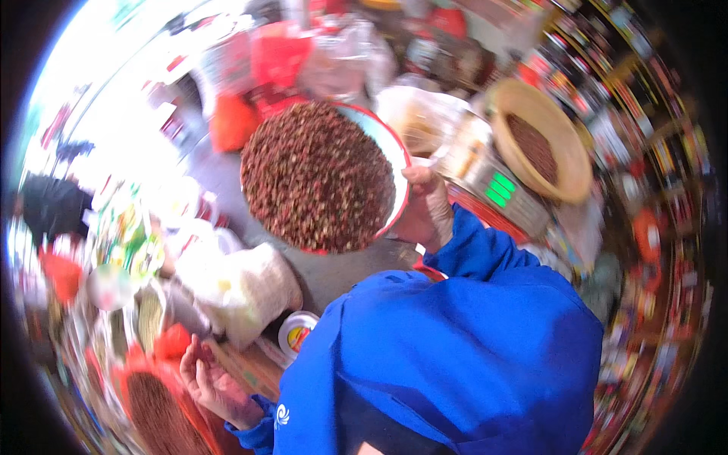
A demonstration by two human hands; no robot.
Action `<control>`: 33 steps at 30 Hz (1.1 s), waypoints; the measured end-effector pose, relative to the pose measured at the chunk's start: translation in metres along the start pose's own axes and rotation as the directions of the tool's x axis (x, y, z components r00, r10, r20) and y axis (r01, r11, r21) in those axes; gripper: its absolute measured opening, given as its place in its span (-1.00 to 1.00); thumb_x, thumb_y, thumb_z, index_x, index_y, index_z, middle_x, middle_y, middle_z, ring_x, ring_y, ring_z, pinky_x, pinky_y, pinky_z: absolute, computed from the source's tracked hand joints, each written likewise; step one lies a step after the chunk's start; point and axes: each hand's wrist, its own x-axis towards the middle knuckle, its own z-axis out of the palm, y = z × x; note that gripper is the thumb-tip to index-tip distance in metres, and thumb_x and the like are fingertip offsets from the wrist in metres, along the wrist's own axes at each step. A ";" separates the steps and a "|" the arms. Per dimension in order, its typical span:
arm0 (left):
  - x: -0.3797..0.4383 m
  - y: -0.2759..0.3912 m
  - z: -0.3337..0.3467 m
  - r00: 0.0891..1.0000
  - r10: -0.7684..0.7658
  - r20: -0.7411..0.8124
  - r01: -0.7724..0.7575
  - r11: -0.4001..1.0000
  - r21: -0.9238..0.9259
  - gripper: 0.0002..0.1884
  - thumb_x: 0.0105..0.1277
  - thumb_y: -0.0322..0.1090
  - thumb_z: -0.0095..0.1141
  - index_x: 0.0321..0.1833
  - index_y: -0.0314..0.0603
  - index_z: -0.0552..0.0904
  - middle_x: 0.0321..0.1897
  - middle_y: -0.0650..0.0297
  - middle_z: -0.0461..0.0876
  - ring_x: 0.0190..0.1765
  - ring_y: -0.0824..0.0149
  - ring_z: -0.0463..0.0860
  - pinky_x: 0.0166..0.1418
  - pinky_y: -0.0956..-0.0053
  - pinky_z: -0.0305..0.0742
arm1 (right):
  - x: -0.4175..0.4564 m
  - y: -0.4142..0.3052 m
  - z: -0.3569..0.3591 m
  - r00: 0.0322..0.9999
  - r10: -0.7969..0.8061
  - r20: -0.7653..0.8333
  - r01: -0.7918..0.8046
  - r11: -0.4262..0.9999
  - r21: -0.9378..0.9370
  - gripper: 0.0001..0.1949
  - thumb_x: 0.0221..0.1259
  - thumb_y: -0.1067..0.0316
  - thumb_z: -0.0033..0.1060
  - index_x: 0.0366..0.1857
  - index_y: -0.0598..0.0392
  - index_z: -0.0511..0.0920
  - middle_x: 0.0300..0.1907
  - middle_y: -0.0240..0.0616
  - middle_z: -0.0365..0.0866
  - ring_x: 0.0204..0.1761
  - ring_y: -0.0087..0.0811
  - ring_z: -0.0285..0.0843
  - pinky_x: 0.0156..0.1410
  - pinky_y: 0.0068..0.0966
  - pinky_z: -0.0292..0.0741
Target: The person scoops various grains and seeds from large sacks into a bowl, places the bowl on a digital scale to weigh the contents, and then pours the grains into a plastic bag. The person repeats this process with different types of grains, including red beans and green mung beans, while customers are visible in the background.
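My right hand grips the red rim of a pale basin, with its thumb over the edge. Reddish-brown dried grains that look like Sichuan peppercorns are heaped in the basin. At the lower left, my left hand is held with its fingers apart and nothing in it. Beside it stands a red bag with dark red-brown contents. Right of the basin is a scale with a lit green display. A tan bowl at the scale holds more reddish-brown grains.
A clear plastic bag lies between basin and scale. A white sack and a round tub with a printed lid are left of my body. Red bags stand beyond the basin. Shelves of packed goods line the right side.
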 end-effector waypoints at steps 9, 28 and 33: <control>0.014 -0.062 0.131 0.881 -0.129 0.455 0.094 0.991 0.100 -0.79 0.33 -0.54 -0.09 0.00 -0.42 0.48 0.03 -0.04 0.54 0.23 0.08 0.47 0.34 0.27 0.37 | -0.187 -0.244 -0.088 0.646 -0.706 -0.291 0.594 0.704 -0.389 -0.60 0.19 0.22 0.07 0.08 0.18 0.41 0.01 -0.04 0.56 -0.05 0.06 0.57 0.10 0.14 0.45; -0.023 -0.101 0.205 0.800 -0.286 0.527 0.239 0.958 0.157 -0.84 0.34 -0.55 -0.07 -0.08 -0.40 0.50 -0.03 -0.01 0.57 0.16 0.10 0.53 0.28 0.31 0.43 | -0.274 -0.360 -0.129 0.017 -1.000 -0.024 0.273 0.028 -0.961 -0.48 0.09 0.30 0.28 0.14 0.20 0.36 0.06 -0.13 0.48 0.00 -0.18 0.53 0.11 -0.13 0.54; -0.025 -0.103 0.215 0.788 -0.310 0.532 0.257 0.951 0.173 -0.87 0.34 -0.55 -0.05 -0.10 -0.37 0.52 -0.08 0.05 0.59 0.13 0.09 0.55 0.24 0.28 0.45 | -0.302 -0.339 -0.116 0.099 -0.976 -0.191 0.717 0.204 -0.666 -0.53 0.18 0.27 0.14 0.15 0.21 0.34 0.07 -0.07 0.45 0.15 -0.06 0.39 0.24 0.29 0.34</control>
